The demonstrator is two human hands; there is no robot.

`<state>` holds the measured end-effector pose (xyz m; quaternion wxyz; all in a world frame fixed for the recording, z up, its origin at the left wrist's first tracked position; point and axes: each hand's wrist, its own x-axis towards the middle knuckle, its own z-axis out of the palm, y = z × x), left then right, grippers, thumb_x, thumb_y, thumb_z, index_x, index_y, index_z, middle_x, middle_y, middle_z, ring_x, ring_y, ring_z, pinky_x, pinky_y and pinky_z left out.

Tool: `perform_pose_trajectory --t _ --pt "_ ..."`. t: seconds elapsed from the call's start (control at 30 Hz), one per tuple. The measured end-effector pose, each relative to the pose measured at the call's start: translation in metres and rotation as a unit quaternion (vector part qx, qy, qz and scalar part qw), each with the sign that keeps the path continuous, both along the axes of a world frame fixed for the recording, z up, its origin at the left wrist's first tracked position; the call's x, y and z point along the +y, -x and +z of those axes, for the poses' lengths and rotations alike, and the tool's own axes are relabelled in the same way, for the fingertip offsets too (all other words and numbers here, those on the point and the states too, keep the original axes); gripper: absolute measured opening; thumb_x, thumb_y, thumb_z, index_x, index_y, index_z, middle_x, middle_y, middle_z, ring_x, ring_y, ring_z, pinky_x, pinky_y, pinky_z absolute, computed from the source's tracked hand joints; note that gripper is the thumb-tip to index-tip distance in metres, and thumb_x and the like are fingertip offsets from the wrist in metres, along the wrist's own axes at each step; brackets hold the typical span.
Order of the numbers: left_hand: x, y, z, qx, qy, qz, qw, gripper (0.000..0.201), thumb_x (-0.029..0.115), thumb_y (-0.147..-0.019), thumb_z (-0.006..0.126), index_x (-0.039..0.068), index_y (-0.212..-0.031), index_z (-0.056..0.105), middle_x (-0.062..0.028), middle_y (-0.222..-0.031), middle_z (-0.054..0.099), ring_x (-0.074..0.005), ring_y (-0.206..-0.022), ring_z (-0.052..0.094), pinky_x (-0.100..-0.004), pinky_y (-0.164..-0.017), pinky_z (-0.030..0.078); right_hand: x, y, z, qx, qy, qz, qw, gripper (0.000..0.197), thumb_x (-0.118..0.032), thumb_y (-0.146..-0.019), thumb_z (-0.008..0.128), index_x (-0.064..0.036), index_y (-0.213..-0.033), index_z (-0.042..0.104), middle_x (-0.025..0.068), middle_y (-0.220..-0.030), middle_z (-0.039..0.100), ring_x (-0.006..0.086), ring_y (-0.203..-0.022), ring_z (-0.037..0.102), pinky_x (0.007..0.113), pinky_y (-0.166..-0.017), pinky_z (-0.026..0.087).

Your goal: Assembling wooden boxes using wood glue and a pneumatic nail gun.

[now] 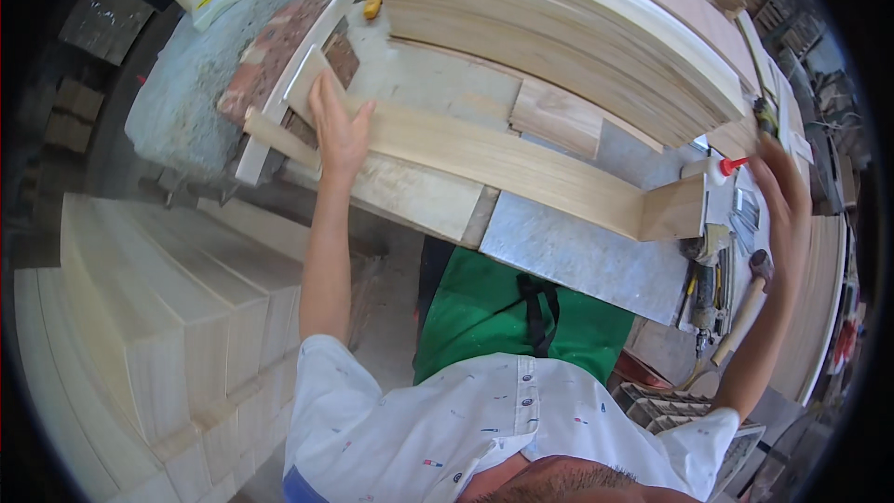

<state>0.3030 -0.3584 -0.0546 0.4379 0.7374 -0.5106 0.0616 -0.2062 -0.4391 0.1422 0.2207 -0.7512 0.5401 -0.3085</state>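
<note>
A long, pale wooden board (503,156) lies across the bench in front of me. At its right end stands a short wooden end piece (672,210), and another short piece (304,81) is at the left end. My left hand (339,128) is closed over the left end, thumb on the board's side and fingers by the short piece. Far to the right, my right hand (784,188) is raised beside a white bottle (700,169) with a red nozzle. Motion smears its fingers, so whether it touches the bottle cannot be made out.
Stacked boards (559,33) fill the bench's far side, with a loose plank (557,118) before them. A hammer (743,321) and a tool with a hose (708,293) lie at right. Bricks (270,61) flank the left end; wood stacks (158,307) stand lower left.
</note>
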Motion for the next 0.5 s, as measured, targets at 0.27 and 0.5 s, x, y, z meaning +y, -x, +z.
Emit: perform_pose_trajectory --t 0.27,0.5 --pt "-0.003 0.010 0.006 0.018 0.003 -0.016 1.000 0.077 0.008 -0.077 0.071 -0.005 -0.140 0.029 -0.0247 -0.139 0.033 -0.0392 -0.130 0.035 -0.0419 -0.109 0.030 -0.154 -0.116 -0.009 0.243 0.186 0.193 0.932 0.071 -0.038 -0.082 0.069 -0.0026 -0.138 0.042 0.0193 -0.136 0.046 0.0317 -0.124 0.046 0.038 -0.099 0.041" --pt "0.005 0.004 0.014 0.066 -0.003 -0.012 0.998 0.076 0.009 -0.077 0.071 -0.005 -0.139 0.029 -0.0238 -0.138 0.035 -0.0382 -0.129 0.036 -0.0412 -0.109 0.030 -0.198 -0.136 -0.005 0.288 0.041 0.254 0.923 0.078 -0.045 -0.078 0.072 -0.0087 -0.140 0.041 0.0165 -0.139 0.043 0.0323 -0.131 0.039 0.041 -0.110 0.032"
